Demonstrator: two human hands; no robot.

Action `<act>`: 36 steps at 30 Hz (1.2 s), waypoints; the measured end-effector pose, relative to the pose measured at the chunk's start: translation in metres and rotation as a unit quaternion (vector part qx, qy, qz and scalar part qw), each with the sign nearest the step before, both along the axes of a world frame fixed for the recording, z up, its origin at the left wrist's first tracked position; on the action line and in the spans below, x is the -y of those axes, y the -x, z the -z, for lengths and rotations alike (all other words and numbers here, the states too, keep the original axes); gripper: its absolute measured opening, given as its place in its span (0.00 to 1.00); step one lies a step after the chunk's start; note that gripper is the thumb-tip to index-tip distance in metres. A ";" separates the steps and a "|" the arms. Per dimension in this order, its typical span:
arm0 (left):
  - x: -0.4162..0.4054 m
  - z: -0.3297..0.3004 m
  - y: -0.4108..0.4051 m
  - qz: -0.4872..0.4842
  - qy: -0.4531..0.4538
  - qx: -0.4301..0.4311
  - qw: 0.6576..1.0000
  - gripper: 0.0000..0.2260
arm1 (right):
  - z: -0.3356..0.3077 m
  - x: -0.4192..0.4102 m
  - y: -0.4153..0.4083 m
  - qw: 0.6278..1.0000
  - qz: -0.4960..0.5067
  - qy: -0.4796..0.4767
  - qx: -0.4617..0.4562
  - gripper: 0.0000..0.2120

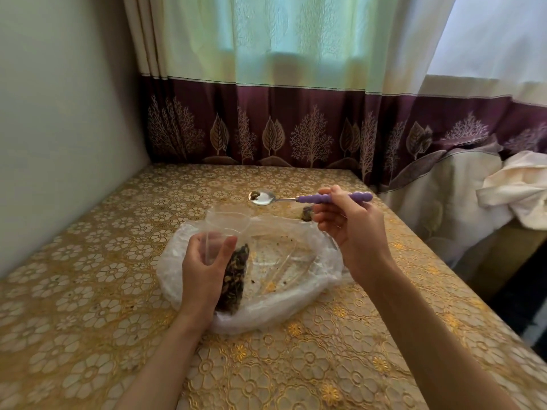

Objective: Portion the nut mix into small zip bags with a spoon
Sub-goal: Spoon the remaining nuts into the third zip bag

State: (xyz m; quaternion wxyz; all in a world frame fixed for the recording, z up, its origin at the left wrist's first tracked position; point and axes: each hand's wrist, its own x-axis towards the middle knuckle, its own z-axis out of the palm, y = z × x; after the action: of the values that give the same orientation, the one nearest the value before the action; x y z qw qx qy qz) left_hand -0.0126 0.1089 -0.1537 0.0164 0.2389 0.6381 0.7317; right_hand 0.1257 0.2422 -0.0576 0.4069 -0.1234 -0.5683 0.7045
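Gripped upright in left hand point(204, 261): small zip bag point(228, 247), mouth open for filling, half full of nut mix point(233, 279). Pinched level in right hand point(343, 220) fingers: spoon point(307, 198), few nuts aboard, above bench point(88, 291) and big plastic bag point(281, 270).

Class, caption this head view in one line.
Left hand holds a small zip bag open while right hand lifts a purple-handled spoon.
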 end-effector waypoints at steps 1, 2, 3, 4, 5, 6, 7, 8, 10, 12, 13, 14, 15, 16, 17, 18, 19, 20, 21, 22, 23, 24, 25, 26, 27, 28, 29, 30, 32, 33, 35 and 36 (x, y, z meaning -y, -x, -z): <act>0.000 0.000 0.000 0.001 0.001 0.000 1.000 0.24 | -0.002 0.002 -0.001 1.000 -0.007 -0.015 -0.006 0.16; 0.000 0.000 0.000 0.003 0.002 0.001 1.000 0.24 | -0.002 0.003 -0.002 0.999 -0.014 -0.037 -0.010 0.13; 0.000 -0.001 -0.001 0.007 0.003 0.001 1.000 0.23 | -0.003 0.005 -0.003 0.998 -0.022 -0.066 -0.010 0.11; 0.000 -0.001 -0.002 0.012 0.001 -0.002 1.000 0.21 | -0.003 0.006 -0.003 0.995 -0.031 -0.097 -0.006 0.09; -0.001 -0.002 -0.004 0.018 -0.001 -0.006 1.000 0.20 | -0.002 0.008 -0.003 0.991 -0.039 -0.125 0.001 0.08; -0.001 -0.003 -0.005 0.021 -0.003 -0.012 1.000 0.19 | -0.001 0.009 -0.003 0.988 -0.046 -0.148 0.011 0.08; -0.001 -0.004 -0.006 0.023 -0.005 -0.016 1.000 0.19 | 0.000 0.011 -0.002 0.985 -0.051 -0.164 0.020 0.07; -0.001 -0.004 -0.006 0.024 -0.008 -0.019 1.000 0.20 | 0.001 0.012 -0.002 0.984 -0.055 -0.170 0.021 0.07; 0.001 -0.007 -0.006 0.033 -0.023 -0.014 0.999 0.20 | 0.003 0.012 -0.003 0.988 -0.052 -0.147 -0.002 0.08; 0.003 -0.010 -0.006 0.049 -0.053 0.001 0.997 0.19 | 0.002 0.010 -0.002 0.994 -0.033 -0.094 -0.036 0.09; 0.004 -0.013 -0.006 0.053 -0.067 0.004 0.996 0.18 | 0.003 0.008 -0.002 0.996 -0.019 -0.067 -0.048 0.09; 0.005 -0.014 -0.006 0.051 -0.077 0.005 0.996 0.17 | 0.003 0.006 -0.001 0.998 -0.005 -0.043 -0.055 0.10; 0.004 -0.015 -0.004 0.047 -0.086 0.006 0.995 0.16 | 0.004 0.004 0.000 0.998 0.008 -0.029 -0.057 0.11; 0.004 -0.015 -0.004 0.042 -0.090 0.007 0.995 0.15 | 0.006 0.002 0.001 0.998 0.021 -0.024 -0.058 0.11; 0.005 -0.018 -0.002 0.034 -0.090 0.008 0.995 0.14 | 0.010 0.001 0.004 0.998 0.031 -0.022 -0.059 0.11; 0.006 -0.020 -0.001 0.029 -0.090 0.006 0.995 0.14 | 0.015 0.000 0.007 0.997 0.042 -0.024 -0.056 0.12; 0.007 -0.023 -0.001 0.031 -0.098 0.008 0.995 0.14 | 0.020 -0.001 0.009 0.997 0.056 -0.031 -0.045 0.12; 0.005 -0.027 -0.002 0.033 -0.106 0.015 0.994 0.14 | 0.023 -0.004 0.008 0.996 0.073 -0.045 -0.026 0.12; 0.011 -0.028 0.003 0.015 -0.113 0.013 0.993 0.14 | 0.031 -0.002 0.017 0.996 0.064 -0.055 0.000 0.13; 0.013 -0.032 0.006 0.008 -0.117 0.004 0.993 0.14 | 0.037 -0.002 0.022 0.995 0.061 -0.071 0.035 0.14; 0.014 -0.036 0.007 0.009 -0.127 -0.004 0.992 0.13 | 0.042 -0.002 0.025 0.991 0.061 -0.096 0.072 0.15; 0.017 -0.040 0.009 0.008 -0.133 -0.015 0.991 0.12 | 0.047 -0.001 0.029 0.986 0.062 -0.115 0.103 0.16; 0.020 -0.042 0.012 0.004 -0.138 -0.025 0.990 0.11 | 0.051 0.000 0.032 0.981 0.066 -0.130 0.127 0.15; 0.023 -0.043 0.015 -0.003 -0.140 -0.034 0.990 0.09 | 0.054 0.000 0.034 0.976 0.075 -0.144 0.142 0.15; 0.028 -0.046 0.017 -0.013 -0.141 -0.040 0.989 0.07 | 0.056 -0.001 0.035 0.972 0.085 -0.158 0.150 0.14; 0.033 -0.047 0.021 -0.020 -0.143 -0.045 0.989 0.05 | 0.057 -0.002 0.036 0.968 0.095 -0.173 0.158 0.15; 0.039 -0.047 0.026 -0.024 -0.149 -0.041 0.988 0.05 | 0.058 -0.003 0.037 0.961 0.106 -0.190 0.168 0.16; 0.046 -0.046 0.032 -0.027 -0.156 -0.033 0.987 0.06 | 0.059 -0.003 0.037 0.956 0.115 -0.204 0.179 0.17; 0.060 -0.044 0.043 -0.040 -0.166 -0.013 0.985 0.11 | 0.060 -0.003 0.037 0.956 0.113 -0.202 0.182 0.18; 0.066 -0.042 0.047 -0.050 -0.167 -0.004 0.985 0.13 | 0.061 -0.002 0.037 0.960 0.103 -0.191 0.176 0.18; 0.077 -0.035 0.055 -0.059 -0.169 0.025 0.984 0.15 | 0.063 0.001 0.037 0.968 0.076 -0.169 0.168 0.16; 0.081 -0.031 0.059 -0.058 -0.170 0.040 0.983 0.14 | 0.064 0.003 0.038 0.971 0.064 -0.162 0.165 0.14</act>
State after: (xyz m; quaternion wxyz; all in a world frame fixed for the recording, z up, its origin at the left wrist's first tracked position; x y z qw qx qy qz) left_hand -0.0711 0.0283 -0.1225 -0.0418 0.1712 0.5161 0.8382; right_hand 0.0873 0.2394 -0.1220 0.3663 -0.2067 -0.7250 0.5455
